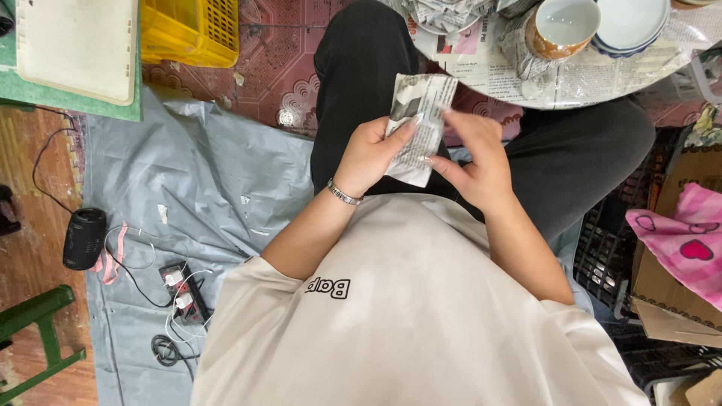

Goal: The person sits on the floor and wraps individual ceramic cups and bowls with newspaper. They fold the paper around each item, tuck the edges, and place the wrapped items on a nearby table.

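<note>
Our left hand [370, 154] pinches a folded newspaper sheet [419, 124] over our lap, and our right hand [481, 162] grips its other edge. The thin paper could tear if we tug unevenly. Bowls [628, 26] crowd the worktop [602, 79] edge nearby.

Ahead of my lap, the round surface [602, 83] is crowded: a cup [560, 26] and stacked bowls [632, 26] block the near edge. To my left the grey tarp [203, 180] lies mostly open, past the power strip [184, 293] and black speaker [84, 238]. Cardboard [669, 286] and a black crate [602, 256] hem my right side.
</note>
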